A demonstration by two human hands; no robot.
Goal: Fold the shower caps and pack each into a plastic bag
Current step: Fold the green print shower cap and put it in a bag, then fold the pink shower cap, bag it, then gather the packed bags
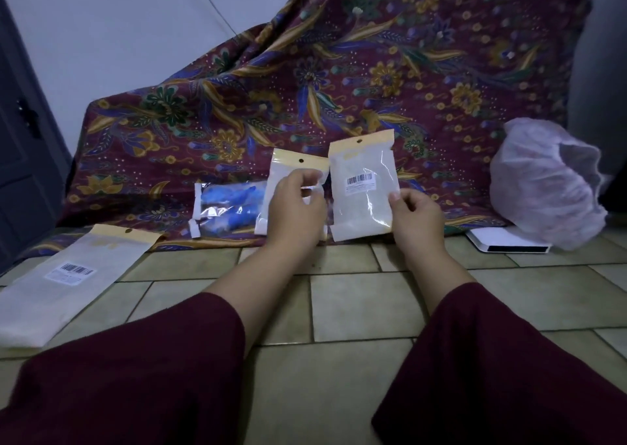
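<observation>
My left hand (296,207) pinches a small plastic bag (285,176) with a yellow hang-tab top, held upright. Beside it, my right hand (414,214) pinches the right edge of a second such bag (363,200), barcode label facing me. Both bags hang in the air above the tiled floor, side by side. A white shower cap (543,186) lies puffed open at the far right. Behind my left hand, a clear packet with blue shower caps (227,207) rests against the patterned cloth.
A larger bag (64,281) with a barcode lies flat on the floor at left. A white flat box (509,242) sits under the white cap. Maroon batik cloth (339,71) drapes the back. A dark door (20,159) stands at left. Beige tiled floor (356,309) spreads in front.
</observation>
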